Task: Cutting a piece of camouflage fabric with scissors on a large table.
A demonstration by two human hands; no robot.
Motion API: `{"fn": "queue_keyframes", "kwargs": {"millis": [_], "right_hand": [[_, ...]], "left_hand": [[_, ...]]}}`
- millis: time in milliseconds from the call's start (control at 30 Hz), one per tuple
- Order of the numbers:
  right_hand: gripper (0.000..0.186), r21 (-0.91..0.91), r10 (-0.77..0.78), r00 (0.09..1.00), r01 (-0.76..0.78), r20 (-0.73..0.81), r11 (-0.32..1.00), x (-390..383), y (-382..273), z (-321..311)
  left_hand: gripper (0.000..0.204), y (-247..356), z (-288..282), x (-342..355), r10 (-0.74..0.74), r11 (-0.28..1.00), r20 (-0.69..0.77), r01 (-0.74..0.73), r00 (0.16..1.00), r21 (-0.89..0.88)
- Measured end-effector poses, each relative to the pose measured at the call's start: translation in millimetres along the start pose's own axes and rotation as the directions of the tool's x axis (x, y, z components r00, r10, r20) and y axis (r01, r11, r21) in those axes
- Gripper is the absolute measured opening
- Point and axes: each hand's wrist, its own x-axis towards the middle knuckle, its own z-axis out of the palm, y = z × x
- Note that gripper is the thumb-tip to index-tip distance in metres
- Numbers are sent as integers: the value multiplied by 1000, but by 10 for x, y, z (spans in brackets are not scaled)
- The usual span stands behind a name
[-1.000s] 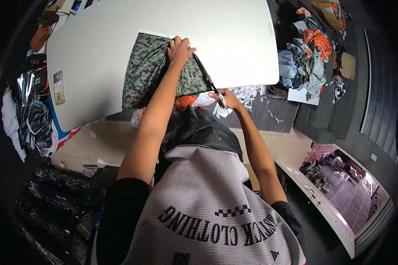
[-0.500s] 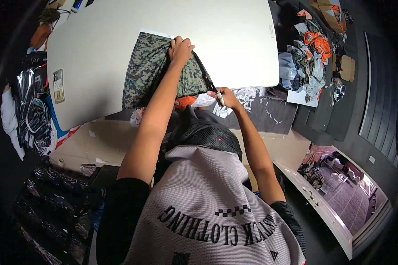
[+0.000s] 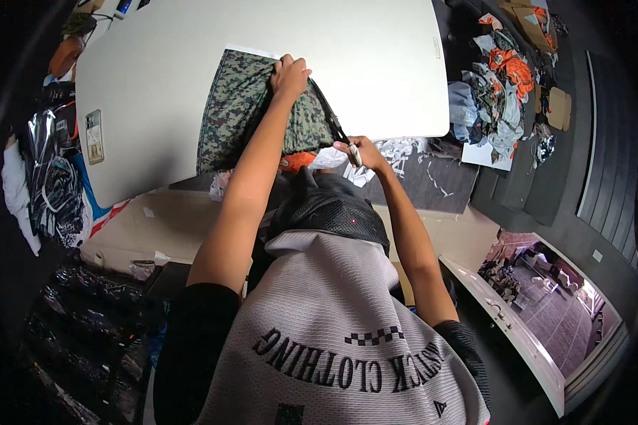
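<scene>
A piece of green digital-camouflage cloth (image 3: 235, 95) lies at the near edge of the white table, a white strip showing along its far edge. My left hand (image 3: 289, 76) holds it down at its far right corner, fingers curled onto the fabric. Scissors (image 3: 337, 126) with dark blades and a pale, wrapped-looking handle lie along the cloth's right edge. My right hand (image 3: 362, 153) is closed around their handle, just off the table's near edge. My left forearm hides the middle of the cloth.
A phone-like object (image 3: 93, 137) lies at the left end of the white table (image 3: 376, 57). Orange, grey and camouflage scraps (image 3: 500, 92) are heaped at right. White offcuts (image 3: 397, 157) lie below the near edge. Plastic-wrapped bundles (image 3: 53, 170) stand at left.
My right hand and the scissors handle have shifted very slightly. The cloth and my left hand stay nearly in place.
</scene>
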Motion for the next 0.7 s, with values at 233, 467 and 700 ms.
{"fn": "queue_keyframes", "kwargs": {"millis": [233, 467, 700], "right_hand": [[44, -53, -21, 1000, 21, -6, 998, 13, -29, -20], [44, -130, -68, 998, 66, -10, 989, 20, 4, -45], [46, -168, -61, 998, 63, 19, 984, -88, 88, -127]], "left_hand": [[23, 26, -27, 11, -12, 1000, 26, 12, 1000, 8], [23, 42, -59, 0, -11, 1000, 45, 11, 999, 1], [23, -15, 17, 19, 10, 1000, 46, -9, 999, -30]]}}
